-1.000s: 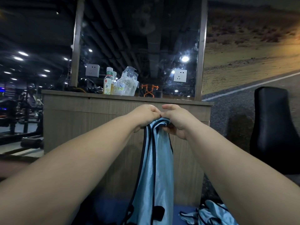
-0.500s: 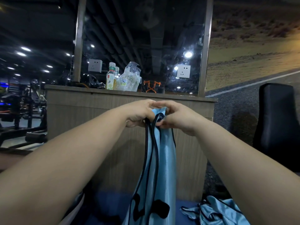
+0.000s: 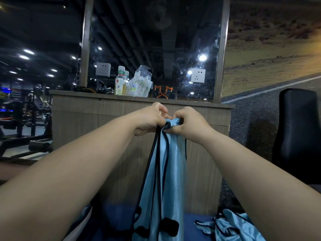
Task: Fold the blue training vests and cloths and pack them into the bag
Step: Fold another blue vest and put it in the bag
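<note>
A light blue training vest (image 3: 171, 173) with black trim hangs straight down in front of me, gathered into a narrow strip. My left hand (image 3: 149, 120) and my right hand (image 3: 188, 123) are held out side by side at chest height, and both pinch the vest's top edge, knuckles almost touching. A black number print shows near the vest's lower end. Several more blue vests (image 3: 231, 226) lie crumpled on the blue mat at the lower right. No bag is in sight.
A wooden counter (image 3: 83, 112) stands right behind the vest, carrying drink bottles (image 3: 120, 80) and a clear plastic bag (image 3: 141, 82), with a mirror above. A black padded seat (image 3: 298, 129) is at the right. Gym machines (image 3: 22, 115) fill the left.
Both hands have shifted their pinch along the vest's top edge, bunching it tighter. The camera has tilted down slightly, so more of the vests on the mat shows.
</note>
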Demonstrator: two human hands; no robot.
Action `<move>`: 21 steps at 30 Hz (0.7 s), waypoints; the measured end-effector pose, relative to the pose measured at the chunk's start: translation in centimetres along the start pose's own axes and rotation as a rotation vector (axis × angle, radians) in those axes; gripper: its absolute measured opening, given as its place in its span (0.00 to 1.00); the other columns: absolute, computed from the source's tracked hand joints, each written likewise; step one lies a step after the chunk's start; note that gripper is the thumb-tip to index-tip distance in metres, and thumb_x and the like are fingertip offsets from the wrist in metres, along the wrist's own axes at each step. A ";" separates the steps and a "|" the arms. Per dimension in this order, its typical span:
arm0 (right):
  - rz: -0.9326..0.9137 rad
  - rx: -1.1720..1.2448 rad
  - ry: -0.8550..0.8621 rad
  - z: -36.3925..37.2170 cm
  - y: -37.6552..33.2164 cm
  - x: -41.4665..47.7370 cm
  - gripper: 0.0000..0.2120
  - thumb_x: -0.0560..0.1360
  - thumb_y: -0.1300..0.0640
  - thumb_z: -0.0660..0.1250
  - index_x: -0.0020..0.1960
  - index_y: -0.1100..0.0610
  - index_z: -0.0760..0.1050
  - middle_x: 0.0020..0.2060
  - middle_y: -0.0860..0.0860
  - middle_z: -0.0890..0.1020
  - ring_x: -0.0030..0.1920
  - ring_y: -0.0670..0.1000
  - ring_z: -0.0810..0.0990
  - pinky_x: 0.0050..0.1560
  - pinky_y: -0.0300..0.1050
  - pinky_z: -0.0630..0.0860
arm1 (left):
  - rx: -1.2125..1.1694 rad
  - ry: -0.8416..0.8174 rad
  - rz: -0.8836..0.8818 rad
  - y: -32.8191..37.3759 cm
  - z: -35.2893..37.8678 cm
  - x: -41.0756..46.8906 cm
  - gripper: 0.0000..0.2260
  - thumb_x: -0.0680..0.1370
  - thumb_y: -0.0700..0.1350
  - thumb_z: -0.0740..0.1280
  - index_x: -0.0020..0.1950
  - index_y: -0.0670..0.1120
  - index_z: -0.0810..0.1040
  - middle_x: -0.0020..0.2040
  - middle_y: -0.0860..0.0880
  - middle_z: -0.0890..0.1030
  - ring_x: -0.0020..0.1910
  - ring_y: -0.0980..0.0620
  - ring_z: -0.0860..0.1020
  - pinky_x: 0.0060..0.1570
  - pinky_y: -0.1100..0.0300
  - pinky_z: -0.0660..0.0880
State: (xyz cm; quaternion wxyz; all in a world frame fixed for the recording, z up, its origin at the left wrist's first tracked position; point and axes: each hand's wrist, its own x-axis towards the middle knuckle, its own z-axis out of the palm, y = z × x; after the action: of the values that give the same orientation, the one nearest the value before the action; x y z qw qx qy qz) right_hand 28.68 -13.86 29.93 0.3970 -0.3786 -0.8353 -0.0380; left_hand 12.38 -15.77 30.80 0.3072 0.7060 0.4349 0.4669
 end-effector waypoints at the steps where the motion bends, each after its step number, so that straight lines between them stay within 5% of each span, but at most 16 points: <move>1: -0.009 0.000 0.004 0.0 0.0 0.1 0.17 0.65 0.46 0.78 0.33 0.50 0.71 0.41 0.47 0.68 0.38 0.44 0.69 0.35 0.39 0.65 | -0.034 0.029 0.016 0.0 0.1 0.0 0.19 0.76 0.27 0.61 0.62 0.43 0.64 0.49 0.47 0.76 0.40 0.55 0.76 0.34 0.63 0.74; 5: 0.055 0.228 0.008 -0.9 0.4 0.4 0.14 0.68 0.50 0.77 0.40 0.58 0.77 0.38 0.48 0.75 0.38 0.47 0.73 0.39 0.43 0.68 | -0.115 0.035 0.046 -0.9 0.3 -0.4 0.17 0.76 0.29 0.62 0.62 0.44 0.68 0.48 0.46 0.79 0.38 0.54 0.80 0.32 0.64 0.76; 8: 0.110 0.405 0.002 -1.4 0.9 0.6 0.13 0.70 0.51 0.76 0.38 0.54 0.73 0.34 0.48 0.76 0.37 0.47 0.75 0.41 0.44 0.70 | -0.120 -0.122 0.021 -2.6 0.9 -0.8 0.20 0.76 0.32 0.66 0.65 0.45 0.69 0.53 0.44 0.82 0.48 0.49 0.83 0.42 0.58 0.79; 11: 0.121 0.379 0.001 -1.7 1.1 0.9 0.15 0.70 0.50 0.76 0.39 0.55 0.72 0.35 0.49 0.76 0.37 0.48 0.75 0.41 0.45 0.71 | -0.037 -0.160 0.020 -4.4 2.3 -0.8 0.25 0.73 0.35 0.70 0.68 0.47 0.69 0.54 0.47 0.82 0.45 0.53 0.82 0.40 0.59 0.78; 14: 0.131 0.385 0.027 -2.1 1.3 1.1 0.14 0.69 0.50 0.77 0.41 0.56 0.74 0.36 0.50 0.78 0.39 0.49 0.77 0.44 0.47 0.74 | 0.078 -0.121 0.056 -5.8 3.7 -0.5 0.27 0.68 0.36 0.71 0.66 0.45 0.70 0.57 0.46 0.83 0.55 0.47 0.82 0.58 0.48 0.78; 19: 0.194 0.439 0.086 -3.4 2.6 1.0 0.22 0.69 0.49 0.77 0.49 0.65 0.74 0.41 0.55 0.81 0.41 0.53 0.80 0.48 0.55 0.79 | 0.181 -0.085 0.044 -9.1 4.6 -0.7 0.21 0.71 0.35 0.72 0.63 0.45 0.75 0.56 0.46 0.83 0.57 0.48 0.81 0.61 0.47 0.76; 21: 0.211 0.443 0.107 -3.9 3.2 0.8 0.23 0.69 0.49 0.77 0.49 0.66 0.73 0.40 0.55 0.80 0.40 0.53 0.79 0.45 0.52 0.78 | 0.152 -0.100 0.036 -10.1 4.9 -1.2 0.14 0.74 0.33 0.68 0.58 0.44 0.77 0.51 0.49 0.84 0.49 0.55 0.82 0.56 0.57 0.78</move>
State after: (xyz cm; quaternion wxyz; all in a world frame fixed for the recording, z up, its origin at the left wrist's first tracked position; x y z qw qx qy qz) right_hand 32.94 -12.50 32.36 0.5155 -0.3648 -0.7570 0.1679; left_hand 13.42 -12.62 20.04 0.2659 0.7575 0.4404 0.4020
